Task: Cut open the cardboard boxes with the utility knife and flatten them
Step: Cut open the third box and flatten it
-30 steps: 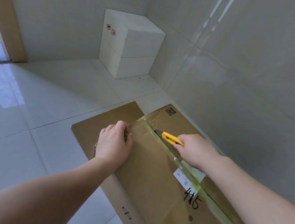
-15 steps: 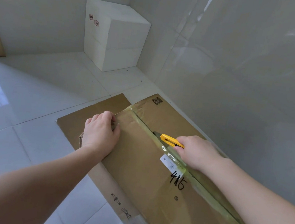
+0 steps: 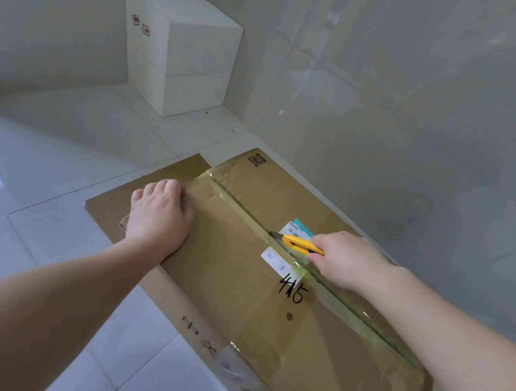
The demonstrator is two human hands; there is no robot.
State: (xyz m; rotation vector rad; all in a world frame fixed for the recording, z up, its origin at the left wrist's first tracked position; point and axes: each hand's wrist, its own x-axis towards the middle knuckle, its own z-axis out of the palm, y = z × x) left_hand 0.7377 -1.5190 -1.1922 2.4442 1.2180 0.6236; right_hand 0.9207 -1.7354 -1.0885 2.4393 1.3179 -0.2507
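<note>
I had the brown cardboard box (image 3: 233,257) lying across the centre and lower right of the frame, on the pale tiled floor (image 3: 47,145) close to the glossy wall (image 3: 420,117). My left hand (image 3: 159,213) sat palm-down on the box's upper-left corner, fingers curled over the taped edge there, gripping it. My right hand (image 3: 347,258), right of centre, was clenched around the yellow utility knife (image 3: 301,243), its tip set on the yellowish tape seam (image 3: 350,308) that ran diagonally from the box's upper edge down to the lower right. Just left of the knife lay a white label (image 3: 275,260) with "415" written in black marker below it; a teal-and-white sticker (image 3: 299,229) showed just above the blade. A printed square code sat at the box's top corner. A flat brown cardboard sheet (image 3: 110,207) lay under the box, showing past its upper-left edge. In the upper left of the frame, a white box (image 3: 182,55) stood in the room's corner.
</note>
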